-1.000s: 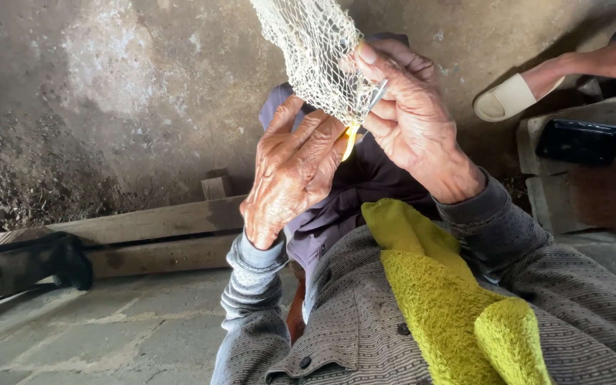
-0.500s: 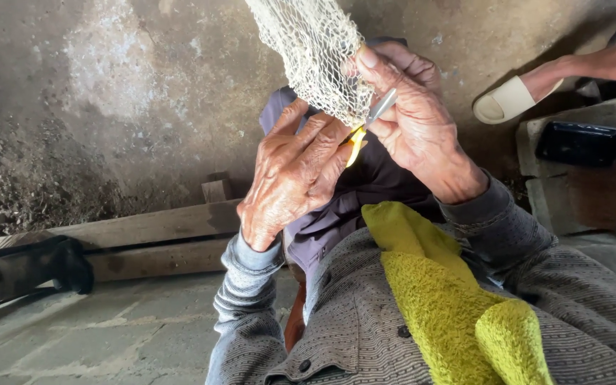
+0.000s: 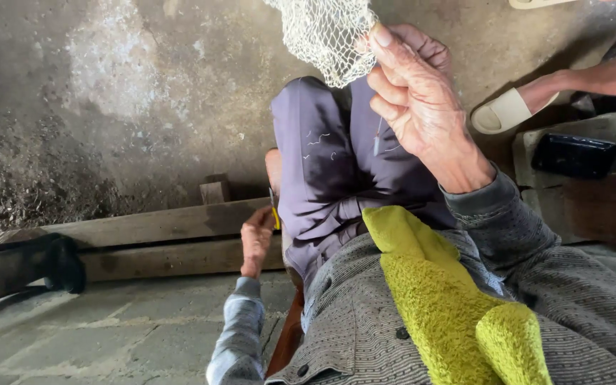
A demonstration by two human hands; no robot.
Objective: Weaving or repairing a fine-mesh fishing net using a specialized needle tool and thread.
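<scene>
Off-white mesh net (image 3: 324,37) hangs from the top edge, its lower end bunched over your purple-trousered knee (image 3: 326,153). Your right hand (image 3: 416,100) is up at the net's right edge, thumb and forefinger pinched shut on the mesh (tight pinch, other fingers curled in). A thin grey needle (image 3: 378,141) dangles below that hand on a fine thread, hanging in front of the trouser leg; can't tell which finger holds the thread.

Your left hand (image 3: 257,239) is low, beside your left thigh, well apart from the net. It's closed around a small yellow-handled tool (image 3: 275,217); only a sliver of yellow shows at the thumb side, so the tool's kind is not clear. The hand sits just in front of the long wooden beam (image 3: 151,224) lying on the floor.

Yellow-green towel (image 3: 450,299) drapes over your grey striped shirt, lower right. Someone else's foot in a pale slide sandal (image 3: 504,108) rests on the ground at right, near a dark flat rectangular object (image 3: 573,155) on a stone block. A dark cylindrical piece (image 3: 19,267) lies at the beam's left end. Floor is rough concrete (image 3: 108,78).
</scene>
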